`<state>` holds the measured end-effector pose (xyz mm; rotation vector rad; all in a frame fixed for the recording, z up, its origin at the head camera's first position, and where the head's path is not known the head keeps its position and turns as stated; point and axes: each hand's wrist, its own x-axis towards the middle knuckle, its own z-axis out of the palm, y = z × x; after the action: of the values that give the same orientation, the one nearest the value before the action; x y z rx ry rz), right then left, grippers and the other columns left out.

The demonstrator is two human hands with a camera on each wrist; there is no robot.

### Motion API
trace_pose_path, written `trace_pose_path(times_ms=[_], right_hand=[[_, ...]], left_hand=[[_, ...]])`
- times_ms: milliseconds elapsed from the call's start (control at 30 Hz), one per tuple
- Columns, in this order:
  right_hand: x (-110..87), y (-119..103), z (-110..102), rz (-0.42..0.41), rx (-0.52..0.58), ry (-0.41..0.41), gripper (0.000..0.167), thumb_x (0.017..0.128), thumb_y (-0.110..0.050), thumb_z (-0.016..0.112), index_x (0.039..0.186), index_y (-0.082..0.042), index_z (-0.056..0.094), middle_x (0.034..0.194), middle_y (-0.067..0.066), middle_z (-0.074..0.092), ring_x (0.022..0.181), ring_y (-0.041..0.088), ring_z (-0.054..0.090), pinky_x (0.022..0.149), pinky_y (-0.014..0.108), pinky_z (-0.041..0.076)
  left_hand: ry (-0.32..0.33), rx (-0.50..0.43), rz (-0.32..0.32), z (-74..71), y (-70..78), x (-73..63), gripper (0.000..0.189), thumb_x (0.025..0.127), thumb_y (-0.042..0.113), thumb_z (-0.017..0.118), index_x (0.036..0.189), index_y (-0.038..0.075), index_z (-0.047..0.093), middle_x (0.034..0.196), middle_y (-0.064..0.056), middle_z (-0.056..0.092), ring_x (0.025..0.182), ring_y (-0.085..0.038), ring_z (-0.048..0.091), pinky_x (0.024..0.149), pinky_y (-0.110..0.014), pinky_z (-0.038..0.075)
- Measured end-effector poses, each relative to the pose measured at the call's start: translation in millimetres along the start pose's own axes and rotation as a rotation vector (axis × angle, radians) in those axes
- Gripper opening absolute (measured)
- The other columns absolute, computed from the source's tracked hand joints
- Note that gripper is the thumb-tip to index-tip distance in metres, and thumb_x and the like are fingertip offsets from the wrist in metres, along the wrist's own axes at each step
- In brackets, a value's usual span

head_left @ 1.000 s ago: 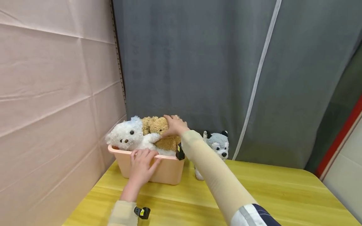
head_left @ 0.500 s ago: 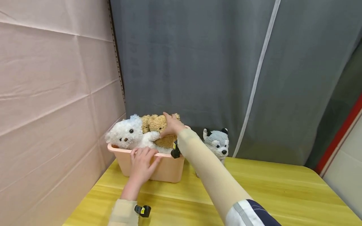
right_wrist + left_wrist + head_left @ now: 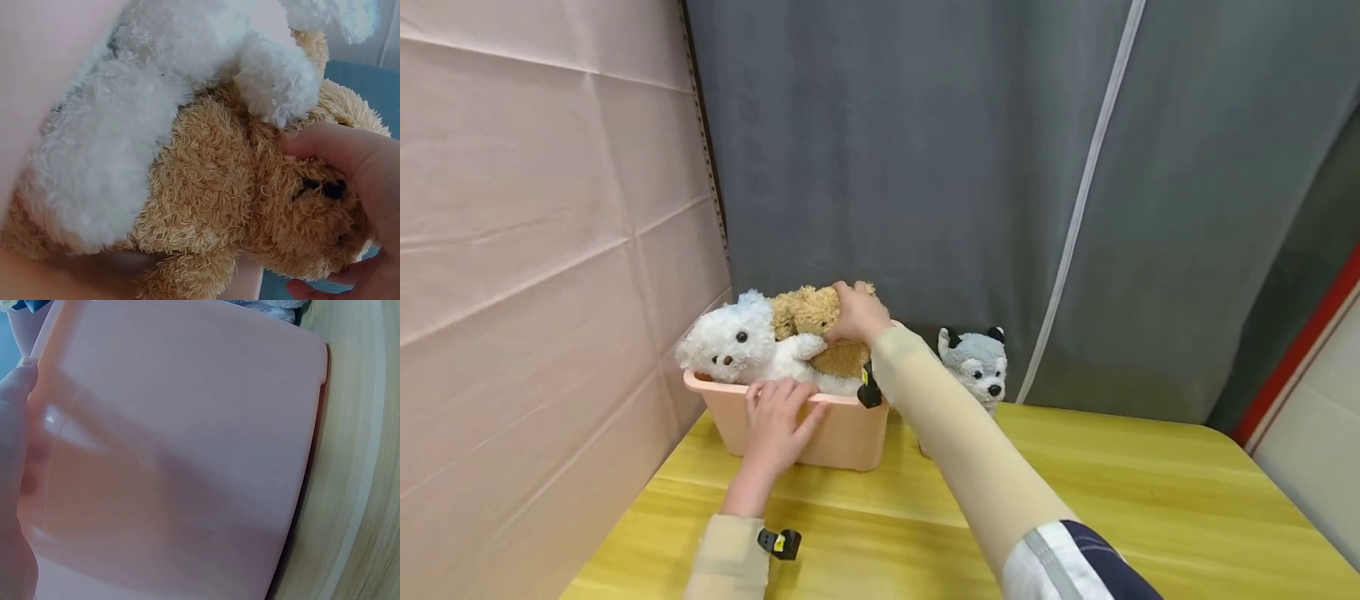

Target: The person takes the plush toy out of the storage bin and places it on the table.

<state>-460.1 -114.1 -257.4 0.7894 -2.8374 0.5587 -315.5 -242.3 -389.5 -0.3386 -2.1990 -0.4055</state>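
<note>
A pink plastic bin (image 3: 850, 437) holds a white teddy bear (image 3: 733, 340) on the left and curly tan teddy bears behind it. My left hand (image 3: 775, 427) hooks its fingers over the bin's near rim, with the thumb (image 3: 22, 378) along the outer wall in the left wrist view. At the right end of the bin, my right hand (image 3: 859, 313) grips the head of a tan teddy bear (image 3: 200, 175). In the right wrist view the thumb presses by its face and the fingers wrap round the far side. The white bear's arm lies across the tan bear.
A grey-and-white husky plush (image 3: 977, 371) sits on the wooden table (image 3: 1112, 500) just right of the bin, partly hidden by the right forearm. A pink cloth wall (image 3: 550, 292) stands close on the left. A grey curtain (image 3: 887, 150) hangs behind.
The head view has tilted slightly down, so the scene sits higher. My right forearm has shifted slightly left. Both hands keep their places on the bin and the tan bear.
</note>
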Motion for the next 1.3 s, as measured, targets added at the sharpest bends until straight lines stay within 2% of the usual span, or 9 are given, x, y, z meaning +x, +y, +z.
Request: trace_pose_path(times_ms=[233, 433, 767, 1033, 1300], right_hand=[[-2.9, -5.6, -20.3, -0.031, -0.021, 0.058, 0.090, 0.074, -0.034, 0.081, 0.149, -0.024, 0.033, 0.146, 0.012, 0.034, 0.112, 0.034, 0.052, 0.081, 0.045, 0.048], [-5.6, -4.9, -35.2, -0.060, -0.006, 0.111, 0.088, 0.076, -0.033, 0.079, 0.150, -0.026, 0.031, 0.144, 0.011, 0.035, 0.113, 0.034, 0.050, 0.080, 0.044, 0.048], [-11.8, -3.4, -63.5, -0.104, 0.037, 0.184, 0.087, 0.078, -0.032, 0.077, 0.151, -0.028, 0.029, 0.145, 0.009, 0.033, 0.112, 0.030, 0.049, 0.076, 0.042, 0.045], [-15.2, -5.0, -90.7, -0.153, -0.009, 0.258, 0.086, 0.080, -0.032, 0.074, 0.152, -0.030, 0.026, 0.148, 0.007, 0.029, 0.117, 0.031, 0.047, 0.080, 0.042, 0.045], [-15.1, -4.5, -115.3, -0.164, -0.064, 0.348, 0.088, 0.079, -0.036, 0.074, 0.152, -0.028, 0.025, 0.142, 0.005, 0.032, 0.110, 0.029, 0.048, 0.082, 0.041, 0.045]], left_hand=[[-0.011, -0.008, -0.005, -3.0, -2.1, 1.8, 0.027, 0.093, 0.040, 0.061, 0.104, 0.016, 0.065, 0.093, 0.000, 0.055, 0.094, -0.026, 0.048, 0.098, -0.052, 0.019], [-0.015, -0.025, -0.011, -4.5, -2.4, 1.3, 0.028, 0.092, 0.039, 0.062, 0.105, 0.015, 0.066, 0.099, -0.002, 0.059, 0.098, -0.027, 0.050, 0.097, -0.053, 0.019], [-0.017, -0.030, -0.007, -2.9, -3.4, -2.6, 0.026, 0.092, 0.039, 0.062, 0.104, 0.016, 0.065, 0.099, -0.002, 0.059, 0.093, -0.026, 0.048, 0.097, -0.053, 0.019], [-0.007, -0.033, 0.006, -0.9, -4.1, -1.1, 0.028, 0.093, 0.040, 0.061, 0.104, 0.015, 0.065, 0.095, -0.002, 0.058, 0.090, -0.026, 0.048, 0.096, -0.054, 0.020], [-0.004, -0.031, 0.009, 0.5, -3.5, -0.9, 0.026, 0.092, 0.039, 0.062, 0.103, 0.016, 0.064, 0.097, -0.003, 0.059, 0.094, -0.029, 0.049, 0.096, -0.054, 0.020]])
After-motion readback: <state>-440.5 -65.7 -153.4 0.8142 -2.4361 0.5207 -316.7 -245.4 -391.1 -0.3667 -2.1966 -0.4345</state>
